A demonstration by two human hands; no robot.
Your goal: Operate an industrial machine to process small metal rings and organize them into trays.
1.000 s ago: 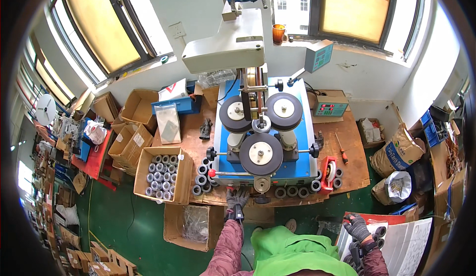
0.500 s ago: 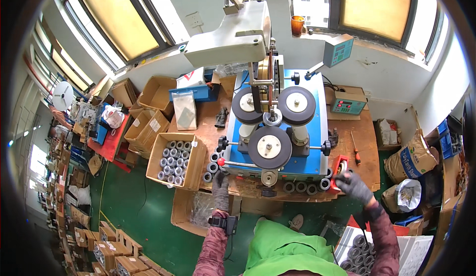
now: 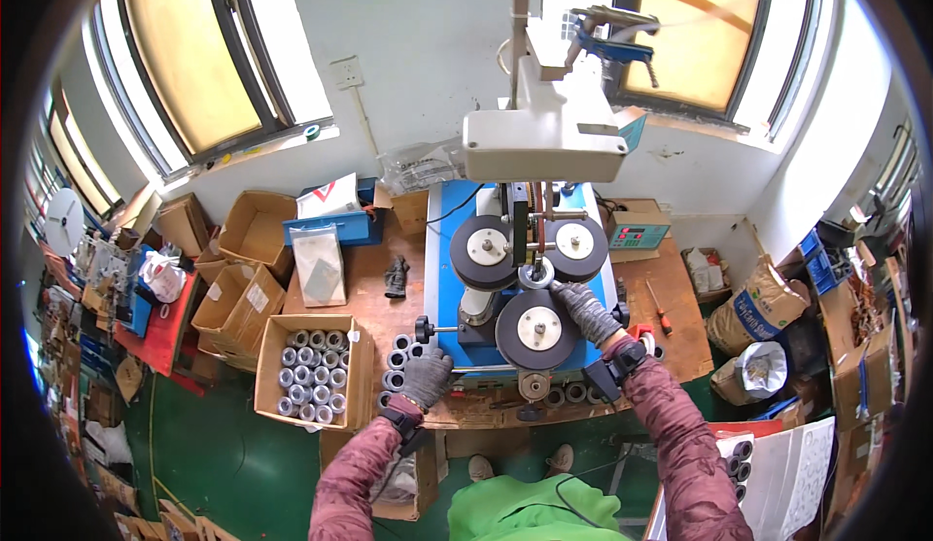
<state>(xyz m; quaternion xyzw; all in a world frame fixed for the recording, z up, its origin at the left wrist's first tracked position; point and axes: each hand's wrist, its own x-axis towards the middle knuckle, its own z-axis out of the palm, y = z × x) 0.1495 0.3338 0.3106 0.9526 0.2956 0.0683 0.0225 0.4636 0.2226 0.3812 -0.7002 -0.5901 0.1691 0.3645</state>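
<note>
The bench (image 3: 690, 342) carries the machine (image 3: 546, 157), which has a white head above a blue base. A cardboard box (image 3: 361, 376), uncovered and filled with metal rings (image 3: 322, 375), stands to the left of the machine. Three dark wheels are mounted on the machine: a front wheel (image 3: 539, 332), a left rear wheel (image 3: 482, 247) and a right rear wheel (image 3: 575, 242).

Change noted: half a second earlier, the right hand (image 3: 586, 310) is over the right front edge of the bench; it is now beside the front wheel, fingers extended to the machine's centre. The left hand (image 3: 426, 378) is now on the outer end of the lever (image 3: 486, 371). Both gloved hands are therefore at the machine together, and the work appears centred between the wheels.

Left grip: fingers curled around the lever end, with little or no gap visible. Right grip: fingertips at the near right side of the single ring (image 3: 547, 274); whether they have hold of it cannot be told.

The single ring sits among the three wheels. Whether it is being placed, steadied or freed cannot be determined. Further loose rings (image 3: 397, 358) lie on the bench, just left of the machine.
</note>
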